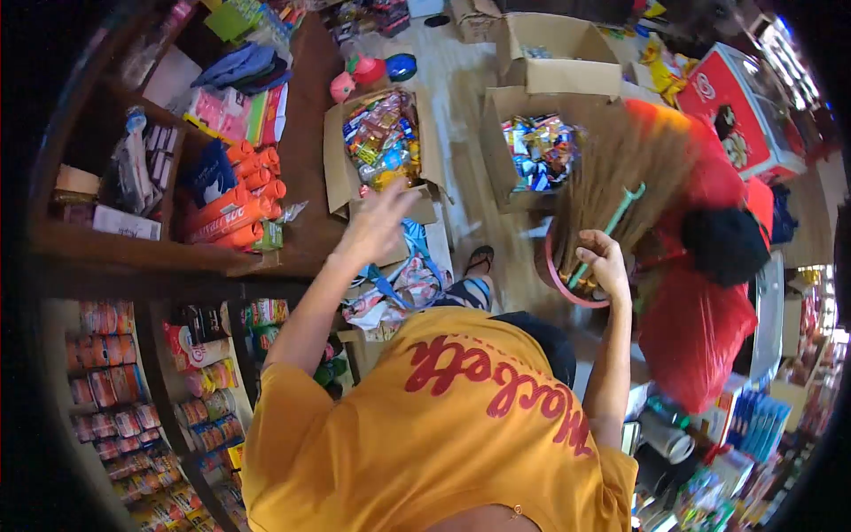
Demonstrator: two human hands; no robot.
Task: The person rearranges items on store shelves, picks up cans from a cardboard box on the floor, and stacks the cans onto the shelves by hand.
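As the loosely spread left hand (381,222) hangs at the near end of an open brown cardboard box (334,164) pointing lengthwise ahead, the curled right hand (605,266), well right of the box, sits by a slim green plastic rod (620,213), its grip unclear.

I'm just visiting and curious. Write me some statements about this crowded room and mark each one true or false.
1. The left hand is close to an open cardboard box with colourful packets in it. True.
2. The right hand is inside that box. False: the right hand is beside brown bristles.
3. A green stick is near the right hand. True.
4. The lettering on the shirt is blue. False: the lettering is red.
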